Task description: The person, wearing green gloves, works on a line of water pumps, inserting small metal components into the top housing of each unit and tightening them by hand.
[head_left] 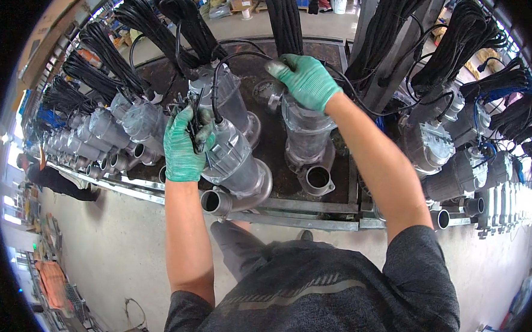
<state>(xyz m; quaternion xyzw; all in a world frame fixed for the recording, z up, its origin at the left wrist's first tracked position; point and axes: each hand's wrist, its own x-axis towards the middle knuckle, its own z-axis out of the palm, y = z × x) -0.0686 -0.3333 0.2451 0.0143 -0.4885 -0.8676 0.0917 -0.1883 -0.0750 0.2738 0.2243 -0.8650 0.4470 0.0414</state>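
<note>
My left hand (185,144), in a green striped glove, is closed round a bunch of thin dark metal pieces (194,117), too small to name surely. It is beside a grey metal submersible pump (233,158) with a black cable at its top. My right hand (307,83), gloved alike, is over the top of another upright pump (307,129) in the middle. Its fingers are bent and pressed together, dark at the tips; whatever they grip is hidden. Behind the left hand stands a third pump (224,95).
Pumps crowd the dark bench (271,184) in rows, left and right (423,144). Thick coiled black cables (282,22) rise behind them. A metal post (381,82) stands right of my right hand. At the far left, another person (55,176) stands by the bench.
</note>
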